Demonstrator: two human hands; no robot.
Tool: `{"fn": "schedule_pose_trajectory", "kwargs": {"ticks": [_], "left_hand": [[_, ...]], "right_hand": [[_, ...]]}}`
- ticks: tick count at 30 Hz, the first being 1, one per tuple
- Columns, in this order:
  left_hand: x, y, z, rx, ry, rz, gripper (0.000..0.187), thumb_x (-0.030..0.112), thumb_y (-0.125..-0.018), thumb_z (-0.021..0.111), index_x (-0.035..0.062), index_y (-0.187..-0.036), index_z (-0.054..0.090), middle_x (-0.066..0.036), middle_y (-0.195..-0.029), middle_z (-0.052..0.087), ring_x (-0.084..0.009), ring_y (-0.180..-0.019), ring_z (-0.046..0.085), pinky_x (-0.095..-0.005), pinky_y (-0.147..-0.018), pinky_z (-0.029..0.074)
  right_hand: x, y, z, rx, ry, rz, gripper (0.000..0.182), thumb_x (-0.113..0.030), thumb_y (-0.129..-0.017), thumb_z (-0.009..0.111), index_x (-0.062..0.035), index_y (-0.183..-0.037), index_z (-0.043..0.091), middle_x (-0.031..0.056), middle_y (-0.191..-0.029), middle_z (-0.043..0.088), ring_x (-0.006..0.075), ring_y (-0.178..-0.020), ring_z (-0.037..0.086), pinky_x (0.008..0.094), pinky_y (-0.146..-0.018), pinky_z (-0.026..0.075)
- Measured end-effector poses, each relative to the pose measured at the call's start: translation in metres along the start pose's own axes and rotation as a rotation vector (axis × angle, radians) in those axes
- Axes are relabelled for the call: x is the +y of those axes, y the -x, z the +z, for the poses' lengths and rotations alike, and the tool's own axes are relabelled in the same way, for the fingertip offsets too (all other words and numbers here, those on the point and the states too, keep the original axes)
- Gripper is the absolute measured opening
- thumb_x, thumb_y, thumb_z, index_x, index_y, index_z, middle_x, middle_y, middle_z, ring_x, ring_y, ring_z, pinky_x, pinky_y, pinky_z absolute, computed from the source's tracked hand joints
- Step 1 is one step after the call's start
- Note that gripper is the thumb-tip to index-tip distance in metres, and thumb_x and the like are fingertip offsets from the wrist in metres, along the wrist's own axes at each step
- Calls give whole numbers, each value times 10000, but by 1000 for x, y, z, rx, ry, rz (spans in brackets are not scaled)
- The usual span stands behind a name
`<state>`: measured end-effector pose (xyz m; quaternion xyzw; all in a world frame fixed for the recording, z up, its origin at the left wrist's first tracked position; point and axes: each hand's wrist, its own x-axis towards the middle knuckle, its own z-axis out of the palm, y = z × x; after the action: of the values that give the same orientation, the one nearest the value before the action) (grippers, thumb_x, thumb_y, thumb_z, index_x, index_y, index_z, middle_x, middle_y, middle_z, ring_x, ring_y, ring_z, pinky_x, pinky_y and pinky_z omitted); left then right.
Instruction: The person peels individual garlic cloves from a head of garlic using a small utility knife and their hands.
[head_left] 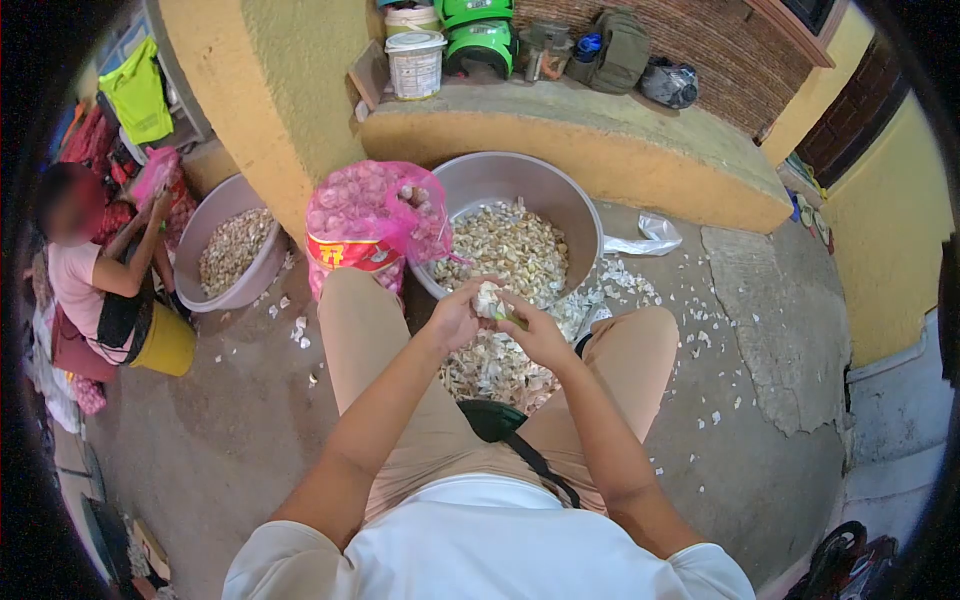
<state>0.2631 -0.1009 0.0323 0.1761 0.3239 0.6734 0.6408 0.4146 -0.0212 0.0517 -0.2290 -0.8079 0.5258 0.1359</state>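
Observation:
Between my knees, my left hand is closed around a whitish garlic bulb. My right hand meets it from the other side, its fingers wrapped round a small bright-green thing, perhaps a handle; most of it is hidden. Just beyond both hands stands a wide grey tub with many loose garlic cloves in it. Below the hands, a heap of garlic skins and pieces lies between my legs.
A pink mesh sack of garlic stands left of the tub. Farther left, a seated person works beside another tub of cloves. Behind runs a yellow ledge with buckets, green helmets and a backpack. Skins litter the floor.

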Motion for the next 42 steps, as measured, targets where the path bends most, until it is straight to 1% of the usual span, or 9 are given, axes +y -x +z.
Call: {"fn": "schedule_pose_trajectory", "kwargs": {"ticks": [12,18,21,24,27,30,33,39,42], "left_hand": [[-6,2,7,108,100,21,278,235,-900,299,105,-1100,440,-39,-998,506,-162,-868,502,-326,-705,430],[-23,-4,14,304,-32,267,231,212,-903,310,122,-1073,438,-26,-942,505,-139,-804,499,-269,-640,423],[-29,-7,9,336,-69,305,212,178,-903,312,121,-1063,439,-42,-1012,478,-144,-825,492,-312,-651,451],[-24,-8,13,411,-5,257,260,231,-912,268,116,-1062,447,-25,-899,507,-128,-767,500,-280,-579,417],[-17,-8,5,431,-118,96,283,251,-909,253,117,-1034,470,-19,-862,517,-131,-741,514,-278,-543,431],[-18,-14,0,521,-168,-12,268,257,-891,282,124,-963,504,-20,-773,526,-137,-642,530,-273,-454,424],[-9,-10,-11,330,-243,-187,219,245,-854,351,120,-902,524,-34,-663,528,-148,-505,517,-265,-364,394],[8,-8,-19,49,-296,-588,222,251,-814,380,89,-864,523,-64,-576,526,-158,-441,515,-247,-312,381],[9,-8,-17,51,-295,-608,233,255,-820,369,79,-868,513,-72,-599,532,-160,-449,521,-248,-303,376]], "right_hand": [[13,-7,8,74,-82,-91,420,-104,-760,567,-93,-1166,464,135,-1146,500,227,-1058,478,300,-874,361],[-2,-8,20,185,-267,135,394,-70,-759,568,-57,-1144,481,120,-1155,492,148,-1003,474,262,-831,383],[14,-12,32,276,-239,73,384,-62,-755,573,-52,-1130,490,122,-1093,533,148,-944,498,267,-810,390],[19,-15,28,253,-67,-93,372,-66,-754,580,-46,-1116,501,117,-1065,549,134,-908,504,263,-787,397],[14,-13,20,142,-78,-3,371,-130,-749,596,-87,-1109,517,139,-1127,513,234,-1043,489,295,-874,360],[3,-11,10,16,-44,14,371,-73,-754,583,-62,-1117,507,109,-1120,524,143,-960,498,266,-821,389],[5,-13,7,-72,-75,1,370,-110,-750,585,-85,-1112,514,132,-1123,518,229,-1039,489,300,-871,361],[-5,-7,-6,-267,-66,-50,359,-36,-764,557,-55,-1119,505,89,-1062,553,139,-919,503,270,-814,390],[-5,-6,-9,-285,-148,-61,369,-27,-761,557,-38,-1125,494,78,-1050,557,148,-924,503,275,-822,387]]}}
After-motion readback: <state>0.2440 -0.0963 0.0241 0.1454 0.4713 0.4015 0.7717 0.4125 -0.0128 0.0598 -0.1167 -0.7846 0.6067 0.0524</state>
